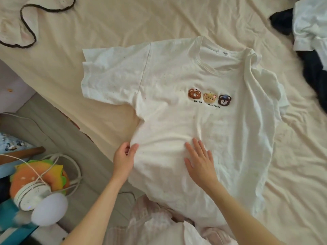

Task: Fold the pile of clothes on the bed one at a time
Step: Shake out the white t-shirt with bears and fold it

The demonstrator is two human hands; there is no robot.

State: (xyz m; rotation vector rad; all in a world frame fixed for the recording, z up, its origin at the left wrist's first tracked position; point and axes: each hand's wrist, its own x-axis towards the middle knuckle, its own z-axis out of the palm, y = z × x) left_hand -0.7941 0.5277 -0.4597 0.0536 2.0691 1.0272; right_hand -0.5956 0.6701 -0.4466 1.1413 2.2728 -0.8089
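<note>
A white T-shirt (168, 110) with three embroidered bear faces lies front up on the cream bed sheet (123, 20), collar toward the far side. Its left sleeve is spread flat; its right sleeve is bunched and folded inward. My left hand (123, 158) pinches the shirt's left side edge near the waist. My right hand (200, 160) rests flat with fingers spread on the lower middle of the shirt. A heap of white and dark navy clothes (309, 41) sits at the far right of the bed.
A cream garment with dark trim (19, 25) lies at the far left. Pinkish fabric (150, 223) is bunched at the near edge under the shirt hem. Left of the bed are a burger-shaped plush (35, 175), white cables and a round white device (33, 197).
</note>
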